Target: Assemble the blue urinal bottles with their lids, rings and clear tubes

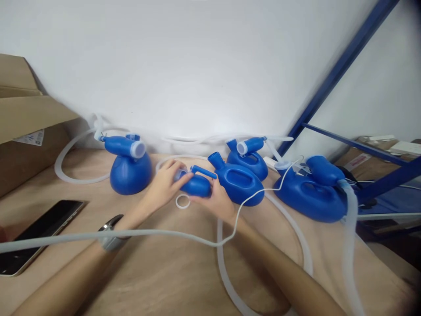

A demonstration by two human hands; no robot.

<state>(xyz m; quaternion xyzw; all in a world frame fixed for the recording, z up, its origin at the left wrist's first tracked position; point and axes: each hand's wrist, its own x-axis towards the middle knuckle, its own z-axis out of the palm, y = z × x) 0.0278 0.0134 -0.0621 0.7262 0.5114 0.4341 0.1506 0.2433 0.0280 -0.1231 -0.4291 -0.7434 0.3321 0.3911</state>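
Both my hands grip a small blue plastic bottle [196,184] lying on its side on the wooden table [164,267]. My left hand [164,186] wraps its left end, fingers curled over the top. My right hand [215,201] holds it from below and the right. A white ring [183,201] lies on the table just under the bottle, between my hands. A watch [111,235] sits on my left wrist.
Several larger blue bottles with spouts stand nearby: one left [130,169], two behind [241,182] [248,158], one right [312,193]. White tubing [226,272] loops over the table. A tablet [36,235] lies at left, a cardboard box [23,127] behind it, a blue frame [342,66] at right.
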